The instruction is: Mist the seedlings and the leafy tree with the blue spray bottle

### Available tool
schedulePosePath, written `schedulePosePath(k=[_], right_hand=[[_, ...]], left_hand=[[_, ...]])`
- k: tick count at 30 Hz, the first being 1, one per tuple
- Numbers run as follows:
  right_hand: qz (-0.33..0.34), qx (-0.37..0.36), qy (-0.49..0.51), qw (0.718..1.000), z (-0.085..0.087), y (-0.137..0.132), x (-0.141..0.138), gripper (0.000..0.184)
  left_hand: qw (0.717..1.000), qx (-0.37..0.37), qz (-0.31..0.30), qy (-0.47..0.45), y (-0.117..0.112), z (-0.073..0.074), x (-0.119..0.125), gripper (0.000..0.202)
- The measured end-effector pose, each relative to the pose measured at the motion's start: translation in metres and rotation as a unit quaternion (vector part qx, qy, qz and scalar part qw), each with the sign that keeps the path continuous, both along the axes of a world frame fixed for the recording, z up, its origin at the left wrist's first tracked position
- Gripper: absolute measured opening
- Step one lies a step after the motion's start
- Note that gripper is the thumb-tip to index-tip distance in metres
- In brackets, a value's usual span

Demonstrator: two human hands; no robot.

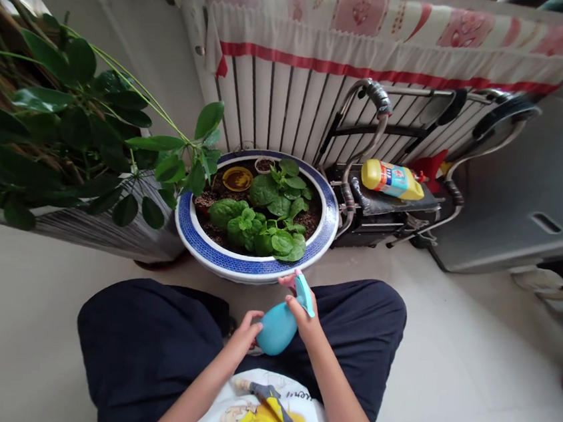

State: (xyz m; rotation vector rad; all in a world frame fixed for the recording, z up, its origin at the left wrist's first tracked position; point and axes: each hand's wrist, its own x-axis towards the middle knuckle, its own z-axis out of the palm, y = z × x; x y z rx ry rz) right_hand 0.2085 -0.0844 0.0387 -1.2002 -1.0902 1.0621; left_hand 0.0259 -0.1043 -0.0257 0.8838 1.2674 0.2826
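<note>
A blue spray bottle point(276, 330) is held between my two hands, above my lap. My right hand point(308, 311) is closed round its neck, just below the light-blue trigger head. On the bottle's left side rest the fingers of my left hand point(247, 331), curled against the body; their far tips are hidden. Just beyond the bottle stands a round white pot with a blue patterned rim point(252, 261). Leafy green plants point(264, 226) grow from its dark soil, and a small yellow-brown dish point(237, 179) lies in it at the back left.
A tall potted plant point(71, 102) leans in from the left, its leaves reaching over the pot's rim. Behind stands a white radiator point(273, 103). To the right, a metal-framed cart point(377, 211) carries a yellow bottle point(393, 180); a grey cabinet point(541, 178) stands beyond.
</note>
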Motion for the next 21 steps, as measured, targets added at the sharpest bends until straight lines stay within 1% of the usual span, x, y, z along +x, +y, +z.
schedulePosePath(k=[2,4,9,12,14,17,21], right_hand=[[0.009,0.016,0.003,1.000,0.000,0.002,-0.004,0.029],[-0.001,0.017,0.003,1.000,0.001,0.003,-0.008,0.029],[-0.017,-0.018,0.013,1.000,0.007,0.004,-0.012,0.032],[-0.019,-0.014,0.014,1.000,0.006,0.007,-0.013,0.040],[-0.018,-0.014,0.009,1.000,0.003,0.010,-0.014,0.045],[-0.023,-0.022,-0.001,0.999,-0.003,0.012,-0.017,0.043],[-0.061,-0.057,0.025,0.996,-0.009,0.014,-0.022,0.042]], left_hand=[[1.000,0.006,0.008,0.020,0.002,0.004,0.000,0.040],[0.999,0.015,0.013,0.036,0.003,0.007,0.000,0.038],[0.997,0.050,0.017,0.052,0.004,0.017,-0.002,0.032],[0.995,0.073,0.003,0.064,0.005,0.019,-0.004,0.032],[0.994,0.083,-0.010,0.075,0.005,0.018,-0.005,0.034],[0.993,0.080,-0.023,0.086,0.003,0.013,-0.005,0.036],[0.992,0.073,-0.038,0.099,0.001,0.007,-0.005,0.038]])
